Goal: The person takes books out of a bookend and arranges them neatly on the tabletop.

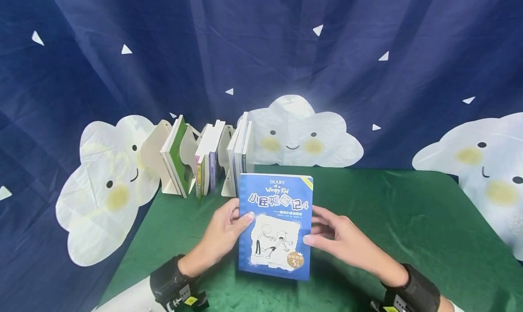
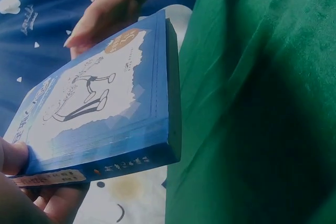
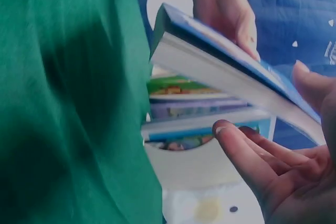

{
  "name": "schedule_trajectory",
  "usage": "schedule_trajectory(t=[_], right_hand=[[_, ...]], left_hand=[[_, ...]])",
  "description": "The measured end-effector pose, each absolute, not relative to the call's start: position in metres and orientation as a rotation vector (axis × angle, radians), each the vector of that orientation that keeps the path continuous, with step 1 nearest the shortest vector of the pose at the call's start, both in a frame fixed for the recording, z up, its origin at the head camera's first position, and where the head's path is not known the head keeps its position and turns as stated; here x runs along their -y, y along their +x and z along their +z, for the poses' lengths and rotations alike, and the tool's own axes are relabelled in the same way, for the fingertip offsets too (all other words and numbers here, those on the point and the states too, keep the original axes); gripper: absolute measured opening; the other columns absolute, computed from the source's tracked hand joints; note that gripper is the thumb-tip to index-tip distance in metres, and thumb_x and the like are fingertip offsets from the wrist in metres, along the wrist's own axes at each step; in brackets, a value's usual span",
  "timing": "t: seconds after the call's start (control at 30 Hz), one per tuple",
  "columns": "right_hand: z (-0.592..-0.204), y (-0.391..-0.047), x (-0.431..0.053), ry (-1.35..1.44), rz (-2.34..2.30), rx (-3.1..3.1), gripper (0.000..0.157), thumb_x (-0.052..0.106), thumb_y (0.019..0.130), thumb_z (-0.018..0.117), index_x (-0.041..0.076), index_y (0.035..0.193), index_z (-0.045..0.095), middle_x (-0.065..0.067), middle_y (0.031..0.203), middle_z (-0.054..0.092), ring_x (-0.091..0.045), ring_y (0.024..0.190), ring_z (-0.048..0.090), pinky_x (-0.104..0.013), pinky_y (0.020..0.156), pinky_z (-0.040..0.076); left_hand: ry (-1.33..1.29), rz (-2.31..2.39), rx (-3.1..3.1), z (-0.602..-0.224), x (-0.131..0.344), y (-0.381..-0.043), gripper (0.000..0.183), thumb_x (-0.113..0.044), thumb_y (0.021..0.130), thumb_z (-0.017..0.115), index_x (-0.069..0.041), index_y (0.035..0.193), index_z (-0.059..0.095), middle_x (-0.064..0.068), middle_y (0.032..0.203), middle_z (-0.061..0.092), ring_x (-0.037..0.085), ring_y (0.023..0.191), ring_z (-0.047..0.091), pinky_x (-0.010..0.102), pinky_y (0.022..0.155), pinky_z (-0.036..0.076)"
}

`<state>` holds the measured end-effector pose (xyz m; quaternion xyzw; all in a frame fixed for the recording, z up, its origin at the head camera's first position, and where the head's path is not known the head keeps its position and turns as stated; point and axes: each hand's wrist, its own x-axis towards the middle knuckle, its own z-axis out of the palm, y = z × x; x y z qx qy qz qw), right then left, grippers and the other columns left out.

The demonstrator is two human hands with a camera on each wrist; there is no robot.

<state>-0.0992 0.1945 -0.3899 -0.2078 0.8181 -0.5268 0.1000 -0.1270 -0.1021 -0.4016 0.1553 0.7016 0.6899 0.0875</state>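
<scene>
A thick blue paperback book (image 1: 269,244), with a Diary of a Wimpy Kid cover, stands upright in front of the body, cover facing the head camera. My left hand (image 1: 220,235) grips it at the spine side, thumb on the cover and fingers behind; the left wrist view shows the thumb (image 2: 14,156) near the spine. My right hand (image 1: 347,241) is at the opposite edge, thumb overlapping the cover. In the right wrist view, the right hand's fingers (image 3: 247,156) extend below the page block (image 3: 210,72), apart from it, with the thumb (image 3: 310,82) close over the cover.
A cream book rack (image 1: 155,151) with several upright books stands at the back left of the green cloth-covered table (image 1: 392,212). Among them are a green book (image 1: 178,153) and white-edged books (image 1: 241,151). Behind hangs a dark blue curtain (image 1: 261,39) with clouds.
</scene>
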Motion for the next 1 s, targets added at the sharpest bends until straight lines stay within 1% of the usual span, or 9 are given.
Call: schedule_trajectory(t=[0.07,0.13,0.17,0.3,0.43,0.6,0.7,0.87,1.0], right_hand=[[-0.389,-0.1,-0.19,-0.591,-1.585,-2.42,0.059,0.032,0.087,0.069,0.011,0.136,0.044,-0.003,0.113,0.066,-0.016,0.095,0.065,-0.033,0.077,0.056],[-0.389,-0.1,-0.186,-0.571,-1.612,-2.418,0.052,0.031,0.087,0.069,0.011,0.131,0.049,-0.001,0.108,0.068,-0.016,0.093,0.065,-0.033,0.075,0.056],[-0.388,-0.1,-0.185,-0.562,-1.635,-2.406,0.048,0.03,0.087,0.069,0.012,0.128,0.052,-0.001,0.106,0.069,-0.017,0.091,0.066,-0.035,0.074,0.057],[-0.388,-0.1,-0.182,-0.533,-1.655,-2.421,0.037,0.029,0.088,0.068,0.01,0.118,0.058,-0.002,0.098,0.07,-0.018,0.082,0.067,-0.037,0.069,0.058],[-0.391,-0.101,-0.182,-0.5,-1.676,-2.418,0.034,0.026,0.088,0.068,0.007,0.115,0.059,-0.005,0.094,0.071,-0.019,0.075,0.067,-0.036,0.064,0.058],[-0.394,-0.103,-0.18,-0.492,-1.759,-2.343,0.032,0.018,0.09,0.066,0.004,0.116,0.057,-0.01,0.093,0.07,-0.022,0.075,0.068,-0.036,0.062,0.058],[-0.393,-0.105,-0.18,-0.502,-1.794,-2.316,0.032,0.015,0.09,0.065,0.002,0.118,0.056,-0.012,0.095,0.07,-0.025,0.074,0.068,-0.038,0.061,0.058],[-0.388,-0.112,-0.181,-0.523,-1.814,-2.321,0.031,0.015,0.092,0.063,0.001,0.118,0.056,-0.013,0.095,0.07,-0.026,0.073,0.068,-0.04,0.059,0.058],[-0.384,-0.119,-0.184,-0.512,-1.838,-2.32,0.031,0.014,0.092,0.063,-0.001,0.117,0.056,-0.016,0.096,0.07,-0.028,0.074,0.068,-0.041,0.06,0.058]], left_hand=[[0.452,2.064,-2.07,-0.403,0.1,-0.127,0.028,-0.016,0.094,0.059,-0.004,0.118,0.052,0.017,0.098,0.068,0.031,0.081,0.067,0.044,0.068,0.057],[0.443,2.075,-2.055,-0.404,0.098,-0.127,0.027,-0.015,0.094,0.059,-0.004,0.118,0.052,0.017,0.098,0.068,0.031,0.081,0.067,0.045,0.068,0.057],[0.44,2.079,-2.053,-0.405,0.098,-0.127,0.027,-0.014,0.094,0.06,-0.004,0.118,0.052,0.017,0.097,0.069,0.031,0.081,0.067,0.044,0.069,0.057],[0.441,2.073,-2.073,-0.406,0.096,-0.127,0.025,-0.014,0.094,0.06,-0.004,0.115,0.053,0.016,0.094,0.069,0.03,0.079,0.067,0.043,0.067,0.057],[0.465,2.042,-2.108,-0.408,0.096,-0.129,0.024,-0.016,0.093,0.061,-0.002,0.112,0.053,0.017,0.09,0.068,0.029,0.075,0.066,0.041,0.063,0.057],[0.478,2.031,-2.075,-0.408,0.098,-0.132,0.031,-0.018,0.093,0.062,-0.002,0.118,0.052,0.017,0.094,0.069,0.03,0.079,0.067,0.043,0.067,0.057],[0.476,2.005,-2.075,-0.406,0.1,-0.136,0.035,-0.021,0.092,0.063,-0.005,0.121,0.052,0.015,0.097,0.07,0.03,0.08,0.067,0.043,0.067,0.057],[0.479,1.944,-2.21,-0.4,0.102,-0.144,0.045,-0.024,0.09,0.066,-0.01,0.129,0.048,0.012,0.103,0.069,0.024,0.08,0.067,0.04,0.064,0.058],[0.524,1.898,-2.348,-0.397,0.109,-0.15,0.049,-0.022,0.09,0.067,-0.017,0.134,0.047,0.007,0.106,0.068,0.018,0.084,0.066,0.036,0.069,0.058]])
